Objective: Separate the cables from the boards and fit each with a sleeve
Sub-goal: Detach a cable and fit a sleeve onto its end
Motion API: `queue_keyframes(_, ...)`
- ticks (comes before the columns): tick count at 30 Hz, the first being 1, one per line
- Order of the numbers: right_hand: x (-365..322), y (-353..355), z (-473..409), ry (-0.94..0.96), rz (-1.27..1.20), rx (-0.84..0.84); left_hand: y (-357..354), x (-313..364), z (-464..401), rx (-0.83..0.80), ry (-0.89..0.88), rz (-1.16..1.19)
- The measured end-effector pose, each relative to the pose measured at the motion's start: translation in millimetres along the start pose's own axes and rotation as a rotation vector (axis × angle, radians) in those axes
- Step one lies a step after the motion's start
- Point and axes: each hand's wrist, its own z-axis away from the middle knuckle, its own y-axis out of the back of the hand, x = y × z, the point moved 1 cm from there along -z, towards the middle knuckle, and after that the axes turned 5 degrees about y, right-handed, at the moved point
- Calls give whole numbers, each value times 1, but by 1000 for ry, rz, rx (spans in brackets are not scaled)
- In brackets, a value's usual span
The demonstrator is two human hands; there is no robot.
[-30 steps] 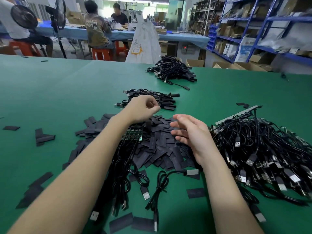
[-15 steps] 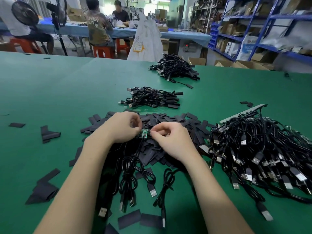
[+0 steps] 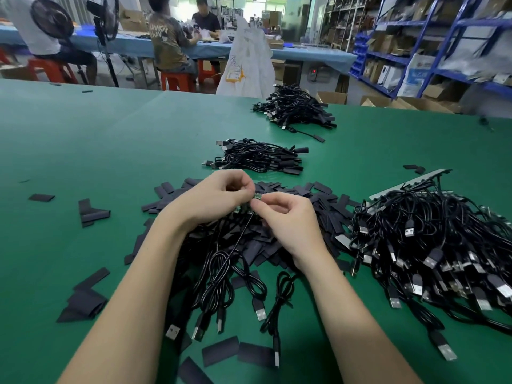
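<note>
1. Far left of the green felt-topped table (image 3: 83, 139) were just stray flat black sleeve pieces (image 3: 92, 213), scattered well apart from the main heap.
2. My left hand (image 3: 213, 199) had its fingers curled and pinching one end of the small green circuit board strip (image 3: 253, 202), held up just above the pile of flat black sleeves (image 3: 313, 200).
3. My right hand (image 3: 285, 217) pinched the other end of that same strip with thumb and forefinger, so both grips were tight and narrow, right against each other.
4. The thin black USB cables (image 3: 221, 275) still soldered to the strip dangled down between my forearms, plugs lying on the table near me.
5. Beyond my hands sat the small bundle of finished black cables (image 3: 260, 157), with a bigger one further back.
6. On the right was the big tangled heap of black cables still on boards (image 3: 432, 245).
7. What I figured could go wrong: snapping a board off crooked could crack it in the wrong spot or tear the cable off its solder pad, since the break line was hidden under my fingertips. Dangling cables could also snag in each other and yank the strip sideways.
</note>
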Motion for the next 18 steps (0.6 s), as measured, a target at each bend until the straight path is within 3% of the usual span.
queue_keyframes(3, -5, 0, 2, -114, -280, -34, -4, -1, -4, 91, 14, 5)
queue_keyframes(8, -13, 2, 4, -193, -489, -91, -23, 1, -14, 488, 68, -146)
queue_keyframes(18, -17, 3, 7, -255, -583, -167, -31, 9, -15, 532, 113, 22)
